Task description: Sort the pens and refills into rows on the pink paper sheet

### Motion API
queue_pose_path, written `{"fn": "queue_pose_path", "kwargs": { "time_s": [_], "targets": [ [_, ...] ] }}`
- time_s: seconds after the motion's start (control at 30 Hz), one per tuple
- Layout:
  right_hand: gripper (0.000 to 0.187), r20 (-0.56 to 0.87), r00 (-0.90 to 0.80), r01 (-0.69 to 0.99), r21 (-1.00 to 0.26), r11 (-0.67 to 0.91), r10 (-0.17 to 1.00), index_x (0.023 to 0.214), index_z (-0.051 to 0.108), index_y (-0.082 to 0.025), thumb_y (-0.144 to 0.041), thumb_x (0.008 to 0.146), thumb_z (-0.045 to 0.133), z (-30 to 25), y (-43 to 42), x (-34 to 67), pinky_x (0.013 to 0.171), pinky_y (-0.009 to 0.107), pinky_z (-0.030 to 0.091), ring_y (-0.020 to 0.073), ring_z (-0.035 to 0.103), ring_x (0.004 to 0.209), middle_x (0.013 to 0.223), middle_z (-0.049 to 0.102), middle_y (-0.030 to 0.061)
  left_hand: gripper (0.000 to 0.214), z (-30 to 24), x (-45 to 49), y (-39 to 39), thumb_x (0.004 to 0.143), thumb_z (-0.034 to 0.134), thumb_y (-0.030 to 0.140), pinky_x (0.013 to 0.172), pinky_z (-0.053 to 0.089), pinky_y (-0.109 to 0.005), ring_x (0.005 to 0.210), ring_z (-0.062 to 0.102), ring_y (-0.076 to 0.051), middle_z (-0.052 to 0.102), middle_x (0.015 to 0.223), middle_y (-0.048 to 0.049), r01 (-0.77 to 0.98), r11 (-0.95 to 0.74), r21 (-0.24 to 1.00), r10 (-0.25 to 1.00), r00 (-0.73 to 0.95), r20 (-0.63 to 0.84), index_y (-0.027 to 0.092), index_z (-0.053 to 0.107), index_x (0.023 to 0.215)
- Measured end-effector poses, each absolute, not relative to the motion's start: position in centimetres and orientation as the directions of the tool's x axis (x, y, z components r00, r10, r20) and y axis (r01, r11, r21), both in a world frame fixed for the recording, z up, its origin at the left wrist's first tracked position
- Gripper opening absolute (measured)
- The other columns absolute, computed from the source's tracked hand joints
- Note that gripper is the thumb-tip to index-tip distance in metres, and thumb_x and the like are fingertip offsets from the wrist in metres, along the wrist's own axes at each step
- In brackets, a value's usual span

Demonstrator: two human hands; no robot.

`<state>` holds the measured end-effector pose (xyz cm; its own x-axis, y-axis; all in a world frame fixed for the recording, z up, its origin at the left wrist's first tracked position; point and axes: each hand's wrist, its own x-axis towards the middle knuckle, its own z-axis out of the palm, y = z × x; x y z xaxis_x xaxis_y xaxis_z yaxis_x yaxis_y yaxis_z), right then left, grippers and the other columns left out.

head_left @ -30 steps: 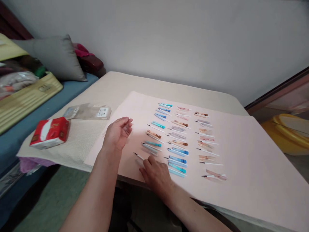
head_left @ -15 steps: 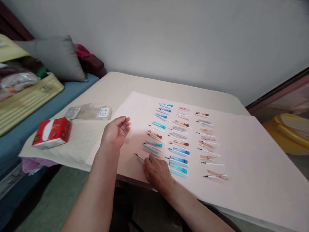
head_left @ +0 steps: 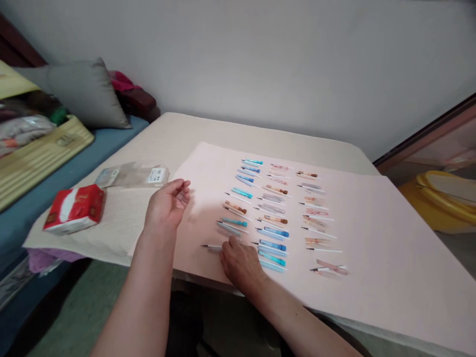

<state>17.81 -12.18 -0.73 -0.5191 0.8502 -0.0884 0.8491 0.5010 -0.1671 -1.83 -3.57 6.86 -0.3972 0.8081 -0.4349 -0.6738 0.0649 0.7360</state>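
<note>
Forearms are crossing the near edge of a table. The right hand is resting low over a pink sheet, its fingers sitting together at the right end of a white stick; whether they are pinching it, I cannot tell. That stick is lying almost level near the sheet's front edge, its dark tip pointing left. Right of this hand, blue and teal pens are starting a middle column, white sticks lying beside them. Another column is running along on each side, in teal, brown and pink. The left hand is hovering left of the columns, fingers loosely curled, thumb apart from them. A red pack is sitting at the table's left side, a clear bag lying just behind it. Past the table's right side, a yellow bin is standing. At far left, a grey pillow is leaning on a blue bed; a grey wall is rising behind.
</note>
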Motion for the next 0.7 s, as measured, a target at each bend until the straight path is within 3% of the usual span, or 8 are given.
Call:
{"fn": "queue_pose_path", "kwargs": {
  "time_s": [0.5,0.7],
  "targets": [
    [0.017,-0.099,-0.479,0.872,-0.168,0.46,0.872,0.087,0.053,-0.016,-0.025,0.089,0.039,-0.7,-12.0,17.7,0.057,0.029,0.039,0.0209,0.058,0.075,0.089,0.056,0.0092,0.011,7.1,-2.5,-3.5,0.066,0.06,0.004,0.047,0.045,-0.014,0.055,0.056,-0.007,0.063,0.075,-0.0086,-0.674,0.048,0.737,0.791,-0.425,-0.44,0.009,0.058,0.075],
    [0.019,-0.094,-0.46,0.884,-0.141,0.446,0.883,0.088,0.053,-0.016,-0.022,0.09,0.036,-0.8,-11.7,17.9,0.058,0.029,0.039,0.02,0.058,0.073,0.088,0.056,0.0092,0.009,8.0,-4.4,-4.3,0.065,0.059,0.007,0.048,0.045,-0.015,0.054,0.055,-0.007,0.062,0.07,-0.0048,-0.513,-0.077,0.855,0.772,-0.573,-0.275,0.011,0.059,0.072]
  ]
}}
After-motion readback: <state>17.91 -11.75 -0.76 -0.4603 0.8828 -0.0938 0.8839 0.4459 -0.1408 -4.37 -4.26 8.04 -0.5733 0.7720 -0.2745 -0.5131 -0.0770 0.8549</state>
